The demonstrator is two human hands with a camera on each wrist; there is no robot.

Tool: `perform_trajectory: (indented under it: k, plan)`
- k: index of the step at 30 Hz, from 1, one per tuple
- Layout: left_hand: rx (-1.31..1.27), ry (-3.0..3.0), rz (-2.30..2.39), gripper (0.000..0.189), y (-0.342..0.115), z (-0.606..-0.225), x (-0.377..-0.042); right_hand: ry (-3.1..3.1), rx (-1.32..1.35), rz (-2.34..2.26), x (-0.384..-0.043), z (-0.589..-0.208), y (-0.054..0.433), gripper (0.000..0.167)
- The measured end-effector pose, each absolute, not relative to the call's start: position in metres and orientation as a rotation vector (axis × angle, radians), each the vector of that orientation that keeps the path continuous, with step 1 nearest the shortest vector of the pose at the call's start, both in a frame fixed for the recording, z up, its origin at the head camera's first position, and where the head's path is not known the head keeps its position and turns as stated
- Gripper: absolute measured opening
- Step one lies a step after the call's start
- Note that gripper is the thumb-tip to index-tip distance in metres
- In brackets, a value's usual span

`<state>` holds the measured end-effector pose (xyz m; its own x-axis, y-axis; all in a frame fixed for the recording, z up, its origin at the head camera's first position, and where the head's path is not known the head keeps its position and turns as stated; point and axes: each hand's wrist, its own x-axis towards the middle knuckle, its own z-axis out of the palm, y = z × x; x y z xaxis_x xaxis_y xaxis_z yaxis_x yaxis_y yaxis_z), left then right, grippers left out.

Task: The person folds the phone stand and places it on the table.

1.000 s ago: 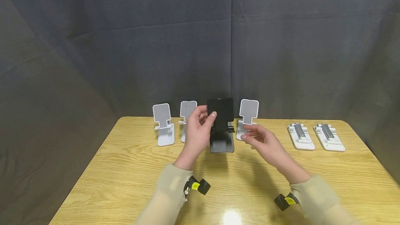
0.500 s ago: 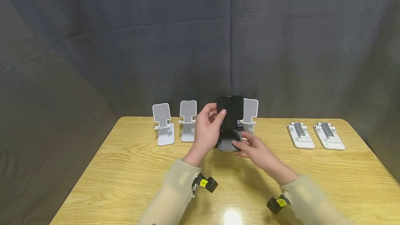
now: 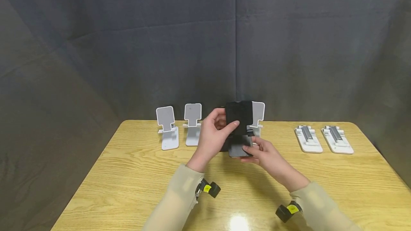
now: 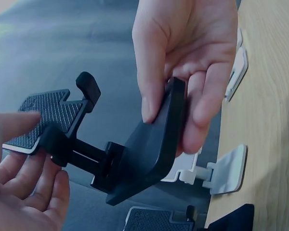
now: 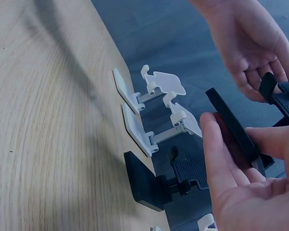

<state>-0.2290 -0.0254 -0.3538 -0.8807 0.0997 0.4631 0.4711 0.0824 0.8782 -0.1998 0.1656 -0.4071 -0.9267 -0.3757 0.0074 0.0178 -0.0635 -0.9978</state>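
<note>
Both hands hold a black folding phone stand (image 3: 239, 113) up off the table, in front of the row of stands. My left hand (image 3: 212, 136) pinches its upper plate, thumb on the padded front and fingers behind, as the left wrist view shows. My right hand (image 3: 266, 156) grips the lower right edge of its base plate (image 4: 151, 139) between thumb and fingers. The stand is unfolded, with the support plate raised from the base. A second black phone stand (image 5: 147, 185) stands unfolded on the table behind, mostly hidden in the head view.
Two unfolded white phone stands, an outer one (image 3: 170, 138) and an inner one (image 3: 193, 136), stand left of the hands. Another white stand (image 3: 258, 111) is partly hidden behind the held one. Two folded white stands lie at right (image 3: 309, 140). A dark curtain (image 3: 289, 63) hangs behind the table.
The held black stand and my left hand have moved right, uncovering the second white stand from the left. My right hand has come in from the right and taken hold of the base.
</note>
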Motion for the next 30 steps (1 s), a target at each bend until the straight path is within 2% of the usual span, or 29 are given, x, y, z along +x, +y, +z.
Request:
perform_trajectory:
  k: [7,14,30]
  plan:
    - [-0.61,-2.183,-1.737,0.052,-0.0315,-0.3525,-0.229,1.927,-0.4,-2.051,-0.1977,-0.4055,0.1657,0.046]
    - [-0.702,-2.293,-1.695,0.038,-0.0347,-0.3494,-0.2314,1.909,-0.399,-2.046,-0.1979,-0.405,0.1644,0.048]
    - [-0.688,-2.272,-1.778,0.04,-0.0349,-0.3504,-0.2346,1.899,-0.399,-2.021,-0.1951,-0.4029,0.1631,0.049]
